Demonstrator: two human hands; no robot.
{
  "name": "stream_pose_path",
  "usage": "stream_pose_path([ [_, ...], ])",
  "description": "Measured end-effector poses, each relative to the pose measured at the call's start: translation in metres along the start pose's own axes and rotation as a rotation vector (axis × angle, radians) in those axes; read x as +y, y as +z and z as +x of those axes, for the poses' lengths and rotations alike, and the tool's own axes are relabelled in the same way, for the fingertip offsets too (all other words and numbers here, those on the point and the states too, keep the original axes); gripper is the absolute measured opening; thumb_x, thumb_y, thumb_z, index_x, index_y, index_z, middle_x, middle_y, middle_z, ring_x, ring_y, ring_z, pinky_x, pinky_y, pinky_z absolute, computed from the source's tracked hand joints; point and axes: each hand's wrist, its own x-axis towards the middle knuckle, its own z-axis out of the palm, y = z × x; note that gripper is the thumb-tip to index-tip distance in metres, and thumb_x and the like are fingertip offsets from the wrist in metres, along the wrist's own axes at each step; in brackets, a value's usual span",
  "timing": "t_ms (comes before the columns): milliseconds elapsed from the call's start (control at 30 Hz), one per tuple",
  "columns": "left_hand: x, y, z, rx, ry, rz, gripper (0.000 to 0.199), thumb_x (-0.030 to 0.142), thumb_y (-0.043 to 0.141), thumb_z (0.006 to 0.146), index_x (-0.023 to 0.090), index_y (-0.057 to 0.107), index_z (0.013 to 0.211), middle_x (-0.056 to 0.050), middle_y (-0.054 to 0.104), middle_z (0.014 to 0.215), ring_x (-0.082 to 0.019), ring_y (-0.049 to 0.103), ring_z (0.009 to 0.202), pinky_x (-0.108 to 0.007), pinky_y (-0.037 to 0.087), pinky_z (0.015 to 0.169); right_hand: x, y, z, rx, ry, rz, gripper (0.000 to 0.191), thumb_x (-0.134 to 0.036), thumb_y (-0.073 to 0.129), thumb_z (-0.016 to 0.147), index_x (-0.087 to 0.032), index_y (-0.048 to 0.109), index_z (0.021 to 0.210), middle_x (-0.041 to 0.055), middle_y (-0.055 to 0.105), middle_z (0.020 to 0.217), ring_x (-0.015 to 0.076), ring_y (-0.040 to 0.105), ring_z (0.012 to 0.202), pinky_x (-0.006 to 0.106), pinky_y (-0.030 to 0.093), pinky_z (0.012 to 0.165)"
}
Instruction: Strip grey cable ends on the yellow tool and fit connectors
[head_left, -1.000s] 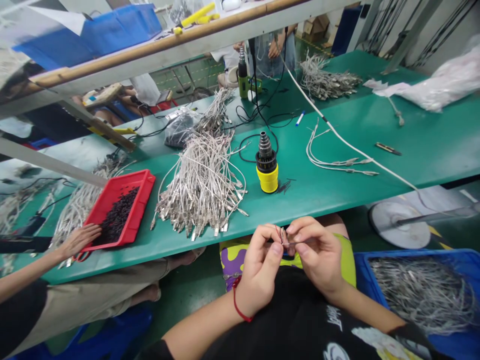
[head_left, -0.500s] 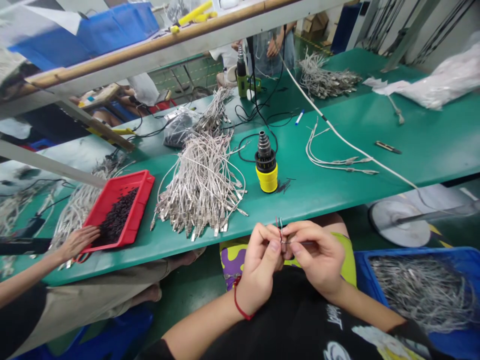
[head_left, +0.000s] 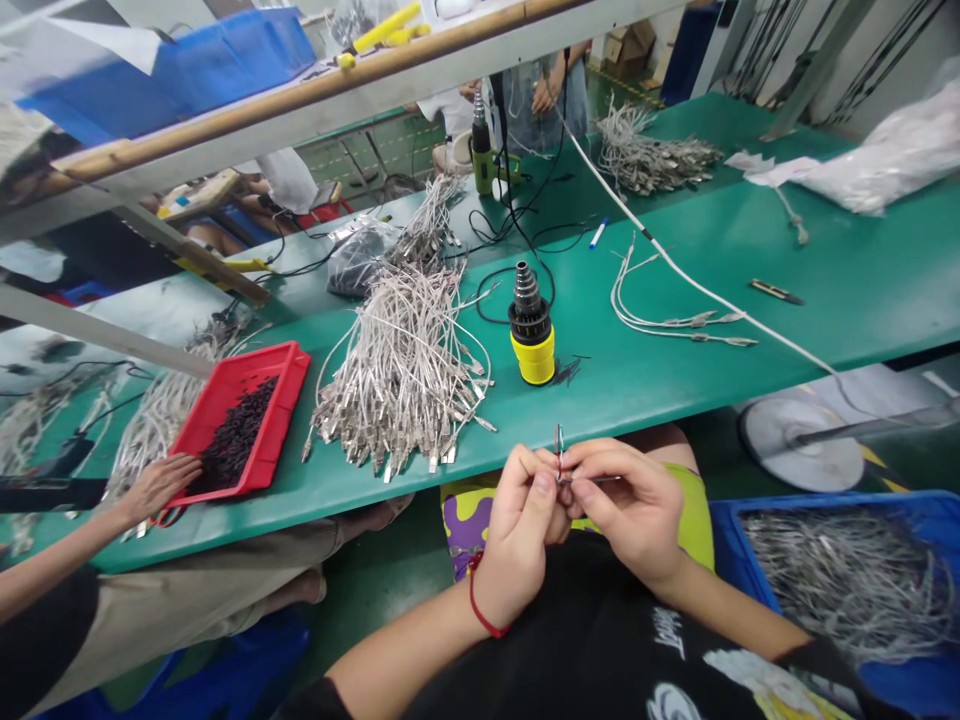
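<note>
My left hand (head_left: 521, 530), with a red cord at its wrist, and my right hand (head_left: 622, 505) pinch a thin cable (head_left: 589, 480) just below the green bench's front edge. Fine red and dark wire ends (head_left: 559, 450) stick up between my fingers. A heap of braided cables with metal connectors (head_left: 405, 385) lies on the bench beyond my hands. Closer to my hands stands a yellow-based stepped tool (head_left: 532, 335). A co-worker's hand (head_left: 159, 488) rests at the near edge of a red tray (head_left: 255, 358) of small black parts.
A blue crate (head_left: 825, 497) full of cables sits low at my right. Several loose cables (head_left: 675, 325), a black-handled knife (head_left: 776, 292) and a heat gun (head_left: 481, 150) are on the bench. A white cord (head_left: 697, 280) crosses it. A shelf rail (head_left: 300, 90) runs overhead.
My hands have risen slightly toward the bench edge, and the coloured wire ends now stand more upright. Both hands keep their hold on the cable.
</note>
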Motion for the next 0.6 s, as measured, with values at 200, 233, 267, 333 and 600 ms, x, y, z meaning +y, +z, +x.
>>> stream_pose_path([
  [200,-0.0001,0.0005,-0.0006,0.010,-0.004,0.010,0.019,0.027,0.043,0.108,0.021,0.044,0.090,0.010,0.037,0.064,-0.002,0.020,0.040,-0.018,0.018,0.040,0.0007,0.0004,0.0014,0.003,-0.009,-0.014,0.022,-0.008,0.072,0.084,-0.026,0.076,0.096,0.0047,0.075,0.102,0.0208,0.074,0.086,0.035,0.064,0.076],
  [233,-0.0003,0.0005,-0.0008,0.013,-0.003,0.011,0.019,0.027,0.044,0.108,0.021,0.044,0.090,0.010,0.037,0.064,-0.002,0.020,0.040,-0.018,0.018,0.040,0.0008,0.0006,0.0015,0.004,-0.010,-0.013,0.022,-0.008,0.072,0.084,-0.026,0.075,0.096,0.0048,0.075,0.101,0.0208,0.074,0.086,0.035,0.064,0.075],
  [267,-0.0004,0.0006,-0.0009,0.015,-0.003,0.012,0.019,0.027,0.044,0.108,0.021,0.044,0.090,0.010,0.037,0.064,-0.002,0.020,0.040,-0.018,0.018,0.040,0.0010,0.0006,0.0014,0.005,-0.009,-0.012,0.022,-0.008,0.072,0.084,-0.026,0.075,0.096,0.0049,0.075,0.101,0.0209,0.074,0.086,0.035,0.064,0.075],
  [333,-0.0007,0.0007,-0.0010,0.017,-0.002,0.014,0.019,0.027,0.043,0.108,0.021,0.044,0.090,0.010,0.038,0.064,-0.002,0.020,0.040,-0.018,0.018,0.040,0.0015,0.0006,0.0006,0.003,-0.007,-0.011,0.022,-0.008,0.072,0.085,-0.026,0.075,0.096,0.0052,0.075,0.101,0.0210,0.074,0.085,0.034,0.064,0.074],
  [600,-0.0010,0.0010,-0.0014,0.017,-0.004,-0.006,0.019,0.027,0.043,0.108,0.021,0.044,0.089,0.010,0.039,0.064,-0.002,0.020,0.040,-0.018,0.019,0.041,0.0027,0.0015,-0.0012,0.010,-0.005,0.016,0.023,-0.007,0.070,0.085,-0.026,0.075,0.098,0.0051,0.074,0.104,0.0203,0.073,0.087,0.032,0.063,0.072],
])
